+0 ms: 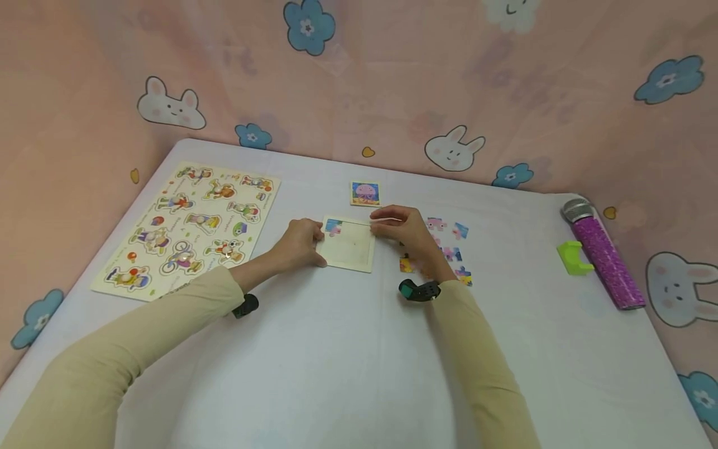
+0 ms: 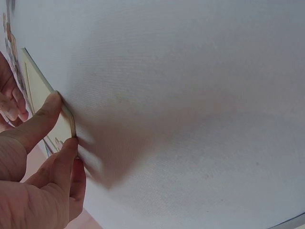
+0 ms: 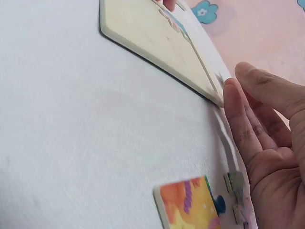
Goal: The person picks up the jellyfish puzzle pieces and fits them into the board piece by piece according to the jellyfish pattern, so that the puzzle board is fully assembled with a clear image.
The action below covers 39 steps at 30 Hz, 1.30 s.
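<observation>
Lying between the hands, the tray rests on the white table, turned slightly, its outline so near square that no long axis stands out. The left hand pinches its near left corner, thumb on the near edge, forefinger against the left edge. The right hand is by the far right corner, fingers gently bent, thumb close to forefinger; I see nothing in its grasp, though whether a fingertip touches the rim is hard to tell from these angles. Side matters most for reach: the loose pieces lie just right of the tray, partly hidden by the right hand and wrist, so the right is much the nearer of the two.

The tray holds one fitted piece, in its far left corner. Left of the left hand, the board carries rows of figures. Beyond the tray lies a tile.
</observation>
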### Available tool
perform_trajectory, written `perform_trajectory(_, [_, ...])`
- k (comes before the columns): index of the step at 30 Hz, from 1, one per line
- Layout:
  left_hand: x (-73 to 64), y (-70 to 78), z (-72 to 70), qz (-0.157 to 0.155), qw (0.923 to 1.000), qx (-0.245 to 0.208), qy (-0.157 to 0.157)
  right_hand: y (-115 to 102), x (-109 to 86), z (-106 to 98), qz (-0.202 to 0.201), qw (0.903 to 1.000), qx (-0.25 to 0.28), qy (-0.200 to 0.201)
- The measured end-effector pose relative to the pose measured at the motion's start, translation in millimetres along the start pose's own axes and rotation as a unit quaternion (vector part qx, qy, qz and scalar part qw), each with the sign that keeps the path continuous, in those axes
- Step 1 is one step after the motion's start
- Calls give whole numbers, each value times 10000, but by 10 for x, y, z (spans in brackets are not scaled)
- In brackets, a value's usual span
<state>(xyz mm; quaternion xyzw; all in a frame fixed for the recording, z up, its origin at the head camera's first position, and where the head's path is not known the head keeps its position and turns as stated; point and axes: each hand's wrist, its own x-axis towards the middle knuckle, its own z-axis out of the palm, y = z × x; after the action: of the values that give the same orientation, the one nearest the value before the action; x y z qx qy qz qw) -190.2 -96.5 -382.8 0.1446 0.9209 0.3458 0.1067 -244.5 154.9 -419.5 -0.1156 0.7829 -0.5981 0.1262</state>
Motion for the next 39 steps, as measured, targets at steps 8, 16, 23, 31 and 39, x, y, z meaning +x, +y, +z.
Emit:
perform_trajectory(8, [-14,16,-4,-49,10000,-52,-25,-30,-134,-306,0,9995,-218,233])
perform_trajectory(16, [-23,38,-13,-196,9997,-104,-69,8,-235,-630,-63,9973,-531,512])
perform_trajectory(23, [-1,28,5,-230,9997,-59,-94,-35,-288,-891,-191,9911,-1168,615])
perform_trajectory(31, [25,-63,44,18,9999,-138,-10,32,-319,-1092,275,9881,-1314,746])
perform_trajectory(39, [-11,28,-10,-93,9999,-61,-84,108,-287,-1173,726,9822,-1624,598])
